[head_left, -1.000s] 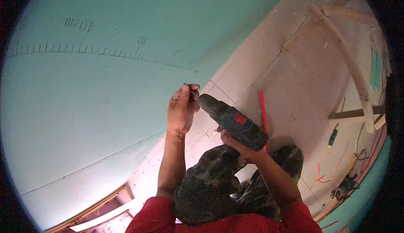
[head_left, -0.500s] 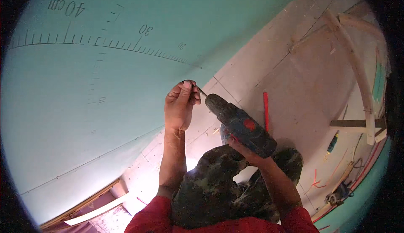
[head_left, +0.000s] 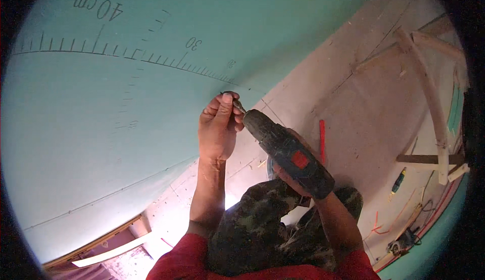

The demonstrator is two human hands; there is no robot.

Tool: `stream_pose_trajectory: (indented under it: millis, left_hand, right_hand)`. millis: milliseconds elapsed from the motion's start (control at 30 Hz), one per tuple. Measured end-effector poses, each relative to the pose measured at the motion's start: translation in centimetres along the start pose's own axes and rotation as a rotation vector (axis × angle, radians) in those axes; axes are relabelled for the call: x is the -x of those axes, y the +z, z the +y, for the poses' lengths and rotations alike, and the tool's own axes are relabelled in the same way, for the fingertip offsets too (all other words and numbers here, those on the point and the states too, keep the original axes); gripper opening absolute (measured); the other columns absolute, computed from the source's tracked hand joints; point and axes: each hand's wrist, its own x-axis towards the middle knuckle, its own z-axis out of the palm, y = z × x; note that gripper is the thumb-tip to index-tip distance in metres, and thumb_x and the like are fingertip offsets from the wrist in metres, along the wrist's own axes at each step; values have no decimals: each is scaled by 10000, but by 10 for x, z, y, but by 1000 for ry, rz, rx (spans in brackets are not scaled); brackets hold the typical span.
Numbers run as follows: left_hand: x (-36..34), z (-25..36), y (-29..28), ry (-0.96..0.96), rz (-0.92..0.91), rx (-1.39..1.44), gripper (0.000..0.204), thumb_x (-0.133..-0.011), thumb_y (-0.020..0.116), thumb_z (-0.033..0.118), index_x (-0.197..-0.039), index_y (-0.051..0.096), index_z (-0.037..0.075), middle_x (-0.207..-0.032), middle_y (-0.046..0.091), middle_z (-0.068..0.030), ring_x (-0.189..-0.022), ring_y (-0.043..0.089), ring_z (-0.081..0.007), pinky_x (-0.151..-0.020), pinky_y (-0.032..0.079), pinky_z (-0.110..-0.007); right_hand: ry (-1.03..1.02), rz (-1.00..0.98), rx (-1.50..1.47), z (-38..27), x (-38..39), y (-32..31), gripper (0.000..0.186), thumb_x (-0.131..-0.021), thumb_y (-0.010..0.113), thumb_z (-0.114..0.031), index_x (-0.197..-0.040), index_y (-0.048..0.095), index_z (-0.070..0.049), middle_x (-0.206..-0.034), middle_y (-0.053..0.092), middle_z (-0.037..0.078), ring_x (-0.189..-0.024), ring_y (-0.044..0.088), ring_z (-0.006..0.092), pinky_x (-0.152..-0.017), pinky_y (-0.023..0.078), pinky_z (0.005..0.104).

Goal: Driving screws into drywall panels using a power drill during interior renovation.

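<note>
My right hand (head_left: 287, 177) is wrapped round the grip of a dark cordless drill (head_left: 283, 146) with a red patch on its side. The drill slants up to the left, and a slim metal bit (head_left: 240, 108) sticks out of its nose. My left hand (head_left: 218, 123) is closed in a pinch right at the bit's end. A small dark piece shows between thumb and fingertips; its kind is too small to make out. Just beyond the fingertips lies a large green panel (head_left: 166, 108), marked with a dark scale of lines and figures.
A red strip (head_left: 322, 141) lies on the pinkish floor (head_left: 364, 123) right of the drill. Farther right stand wooden frame pieces (head_left: 429, 98), with a yellow-and-dark hand tool (head_left: 398, 183) and a corded power tool (head_left: 404, 242) nearby. A pale board (head_left: 111, 250) lies at lower left.
The drill has tipped slightly, its nose shifting a little left toward my left fingers and its rear end dropping. My left hand keeps its pinch almost in place. The whole view has shifted slightly.
</note>
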Motion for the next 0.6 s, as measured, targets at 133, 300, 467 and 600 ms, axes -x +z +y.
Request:
stream_pose_trajectory:
  millis: [133,300,467,600]
  left_hand:
    - [1,-3,4,81,33,17,212,-956,559,232,-921,588,25,-682,557,-11,-568,494,-82,-487,372,-213]
    - [7,-1,14,220,25,-80,244,-972,527,252,-917,558,16,-653,519,-12,-547,469,-95,-471,352,-214]
    - [8,8,19,152,-11,-23,243,-976,518,258,-926,535,21,-648,509,-9,-529,458,-92,-447,339,-217]
    - [9,10,18,199,-39,-55,232,-977,516,259,-930,525,33,-652,515,-6,-520,452,-91,-442,330,-219]
  right_hand:
    - [-141,22,286,-10,10,1,579,-805,649,-89,-1327,402,-49,-1250,540,98,-1145,530,190,-998,424,335]
    - [145,-119,226,-45,12,4,380,-819,654,-88,-1182,542,-61,-1086,602,65,-999,568,170,-883,463,327]
    - [-93,4,352,-21,14,-1,284,-820,669,-80,-1096,603,-62,-982,627,28,-894,579,130,-809,472,295]
    - [-163,-19,346,-33,11,3,297,-817,676,-84,-1103,599,-66,-976,631,27,-890,580,122,-798,477,286]
